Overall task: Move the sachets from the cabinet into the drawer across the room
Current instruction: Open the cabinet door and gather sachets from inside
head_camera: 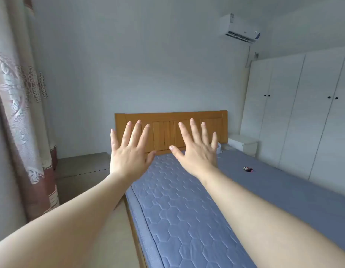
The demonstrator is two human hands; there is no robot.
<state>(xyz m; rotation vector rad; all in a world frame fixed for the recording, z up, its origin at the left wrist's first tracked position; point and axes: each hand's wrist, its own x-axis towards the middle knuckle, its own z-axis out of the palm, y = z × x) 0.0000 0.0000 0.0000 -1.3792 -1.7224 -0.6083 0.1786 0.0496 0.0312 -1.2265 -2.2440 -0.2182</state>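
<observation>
Left hand: raised in front of the camera, back toward the viewer, fingers straight and fanned wide apart, thumb out to the side. It holds nothing and touches nothing.

Right hand: raised level with the left and just beside it, thumbs pointing at each other with a gap between. Fingers likewise straight and spread. Nothing in its hold, nothing touched.

Sachets: their place cannot be told from this view; neither hand carries any.

Behind both hands, showing between them, stands an orange-brown slatted wooden headboard. Below the hands and forearms lies a blue mattress quilted in hexagons. On it, to the right of the right hand and well apart from it, rests a small dark object with a red part, too small to identify.

Further right of the right hand: a white bedside unit, then a tall white wardrobe with small black knobs, doors closed. Above and right of it, a white wall-mounted air conditioner.

Left of the left hand: a low grey-brown cabinet, then a patterned beige and maroon curtain.
</observation>
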